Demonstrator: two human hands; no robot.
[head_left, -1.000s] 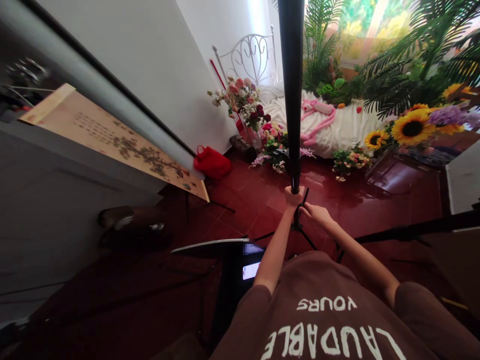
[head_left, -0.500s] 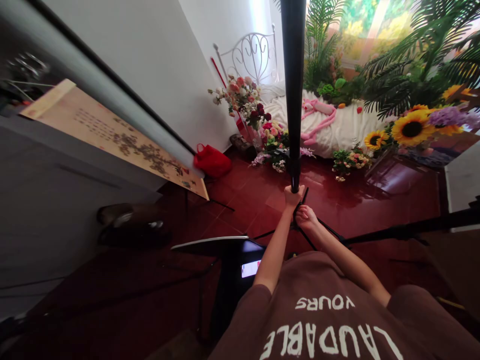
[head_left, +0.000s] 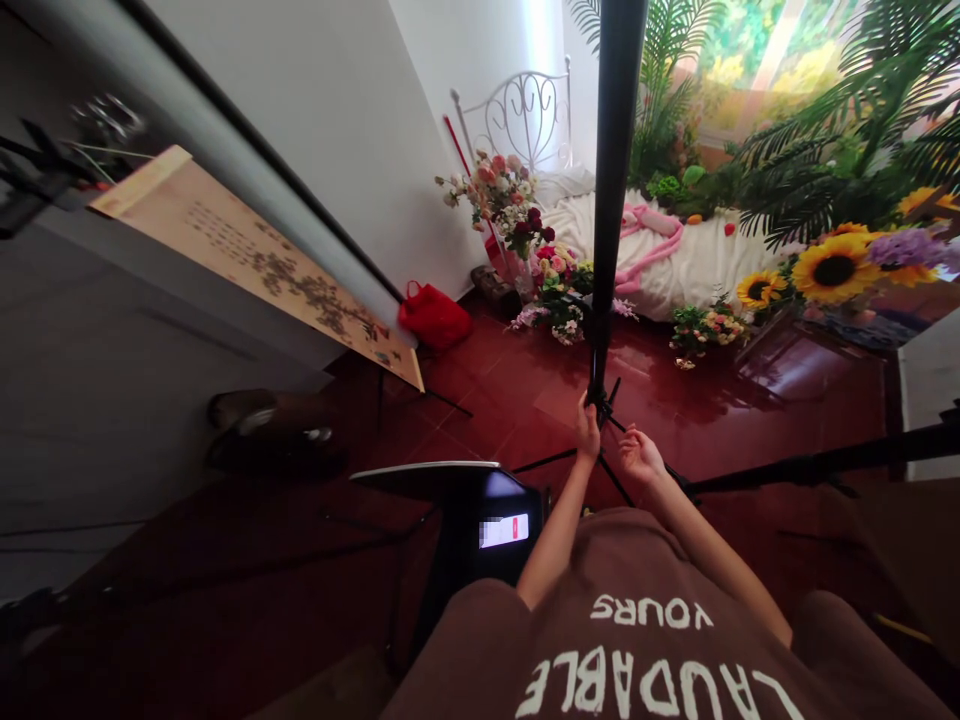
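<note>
A black tripod stand [head_left: 611, 200] rises upright in front of me, its thin legs spread on the floor below. At the joint low on its pole, my left hand [head_left: 589, 430] is pressed close against the stand with fingers around it, partly hidden. Just right of the pole, my right hand [head_left: 640, 457] is apart from it, fingers loosely curled and parted, holding nothing that I can see. Left of my left forearm is a dark surface with a lit phone screen [head_left: 504, 531] on it.
A long scroll painting [head_left: 285, 280] and a red bag [head_left: 435, 315] are at the left. Ahead stands a bed with a white cover [head_left: 712, 265], flowers and palm leaves around it. Sunflowers [head_left: 834, 268] are at the right, above another black pole [head_left: 810, 462].
My right hand has come away from the stand towards the right, its fingers loosening. My left hand has slid slightly down the pole. The view has shifted a little.
</note>
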